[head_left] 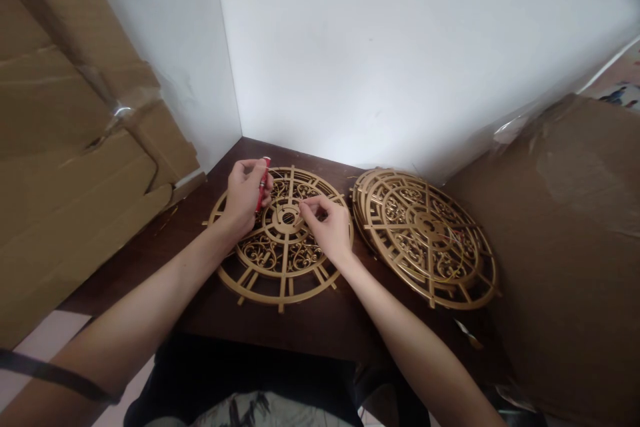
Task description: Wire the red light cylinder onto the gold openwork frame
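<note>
A round gold openwork panel (280, 260) lies flat on the dark wooden table (310, 320) in front of me. My left hand (243, 197) rests over its upper left part, fingers closed round a small red tool (262, 183) held upright. My right hand (327, 227) sits near the panel's hub, thumb and forefinger pinched on something thin that I cannot make out, perhaps a wire. To the right lies a stack of similar gold panels (425, 233), with thin coloured wires on top.
Flattened cardboard (75, 167) leans against the wall on the left. A large cardboard box (565, 247) with clear tape stands at the right, close to the stack. White walls (380, 53) meet in the corner behind the table.
</note>
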`<state>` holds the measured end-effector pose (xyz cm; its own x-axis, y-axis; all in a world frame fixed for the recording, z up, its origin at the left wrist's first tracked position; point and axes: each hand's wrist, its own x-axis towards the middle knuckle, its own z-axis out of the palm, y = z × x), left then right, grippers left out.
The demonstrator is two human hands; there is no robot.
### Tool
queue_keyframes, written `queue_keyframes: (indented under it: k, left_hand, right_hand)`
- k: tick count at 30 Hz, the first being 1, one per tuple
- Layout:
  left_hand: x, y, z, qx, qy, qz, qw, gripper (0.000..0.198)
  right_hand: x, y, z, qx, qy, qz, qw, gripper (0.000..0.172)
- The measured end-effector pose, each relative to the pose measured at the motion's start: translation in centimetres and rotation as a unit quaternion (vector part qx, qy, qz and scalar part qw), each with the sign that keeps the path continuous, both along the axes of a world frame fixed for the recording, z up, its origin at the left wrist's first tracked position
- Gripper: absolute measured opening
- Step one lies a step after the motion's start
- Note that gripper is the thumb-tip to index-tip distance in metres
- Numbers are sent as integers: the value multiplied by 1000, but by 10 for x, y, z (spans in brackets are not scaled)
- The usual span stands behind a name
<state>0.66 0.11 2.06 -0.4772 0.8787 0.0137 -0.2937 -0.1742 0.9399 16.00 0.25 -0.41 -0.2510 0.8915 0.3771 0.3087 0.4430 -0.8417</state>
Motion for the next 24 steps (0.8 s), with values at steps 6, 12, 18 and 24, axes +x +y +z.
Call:
queue_keyframes:
  k: [6,12,18,24]
  left_hand:
    - [3,-2,-1,14,51,-60,997,29]
    - [2,-5,-4,20,67,-111,991,37]
    - [4,-8,-2,15,71,-144,987,37]
    - [7,-10,2,7,66,-146,987,37]
  right_hand:
    - [0,0,-1,-11,-4,11,1000,18]
    - [-1,0,1,-18,4,13,1000,17]
    - [-1,-1,0,-14,16,18,1000,16]
    - [-1,0,0,-16,12,16,1000,16]
